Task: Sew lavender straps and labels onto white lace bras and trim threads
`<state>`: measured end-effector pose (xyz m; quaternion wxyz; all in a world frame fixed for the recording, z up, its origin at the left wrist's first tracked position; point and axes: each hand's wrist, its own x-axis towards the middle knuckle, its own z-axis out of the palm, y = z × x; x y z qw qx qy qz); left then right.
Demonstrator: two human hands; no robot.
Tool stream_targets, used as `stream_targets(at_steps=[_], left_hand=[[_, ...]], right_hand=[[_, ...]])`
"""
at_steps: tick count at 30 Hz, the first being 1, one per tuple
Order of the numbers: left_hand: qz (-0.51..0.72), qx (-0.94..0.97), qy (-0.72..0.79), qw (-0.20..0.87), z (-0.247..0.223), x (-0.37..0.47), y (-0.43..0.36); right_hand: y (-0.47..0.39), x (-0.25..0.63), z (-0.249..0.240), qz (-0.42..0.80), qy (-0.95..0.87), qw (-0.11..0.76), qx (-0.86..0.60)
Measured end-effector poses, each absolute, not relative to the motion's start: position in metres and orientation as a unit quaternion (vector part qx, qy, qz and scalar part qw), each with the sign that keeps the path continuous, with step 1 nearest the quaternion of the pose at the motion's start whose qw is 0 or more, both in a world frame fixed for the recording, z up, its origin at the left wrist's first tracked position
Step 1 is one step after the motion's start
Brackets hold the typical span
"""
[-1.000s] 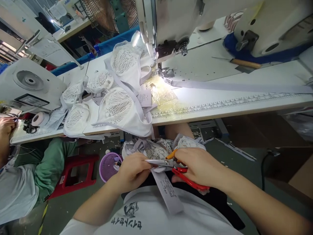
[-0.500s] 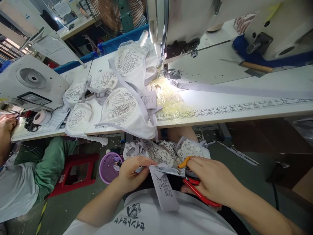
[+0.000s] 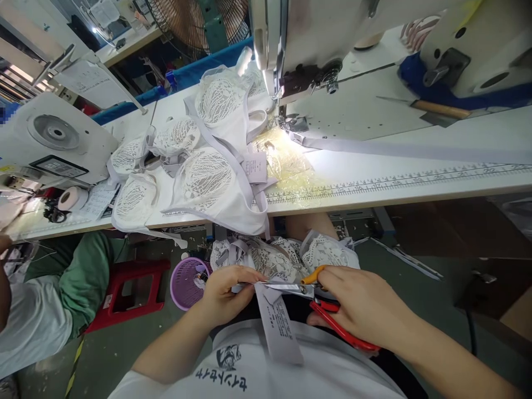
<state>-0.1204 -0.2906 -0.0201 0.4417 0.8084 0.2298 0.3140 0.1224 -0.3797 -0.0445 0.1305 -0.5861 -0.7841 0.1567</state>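
My left hand (image 3: 230,293) pinches the upper end of a white printed care label (image 3: 280,330), which hangs down in front of my shirt. Scissors (image 3: 344,332) with red and orange handles are gripped in my right hand (image 3: 363,299). Their blades point left and lie across the label's top, close to my left fingertips. On my lap, behind both hands, rests a white lace bra (image 3: 328,250). Whether the label is joined to that bra is hidden by my hands.
Several white lace bras (image 3: 208,180) lie piled on the sewing table (image 3: 374,185), left of the sewing machine's needle (image 3: 282,113). An awl (image 3: 440,109) lies at its right. A purple basket (image 3: 178,285) and red stool (image 3: 124,293) stand at lower left, beside a seated co-worker (image 3: 33,316).
The scissor blades have turned slightly and now look closer together at the label's top. My hands have barely moved. At far left, the co-worker's hand has moved back off the table.
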Motion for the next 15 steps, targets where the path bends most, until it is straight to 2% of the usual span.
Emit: stream_targets(at_steps=[15], left_hand=[[0.311, 0.778, 0.256, 0.481, -0.0261, -0.1232, -0.2917]], right_hand=[[-0.3777, 0.1199, -0.0464, 0.197, -0.778, 0.14, -0.581]])
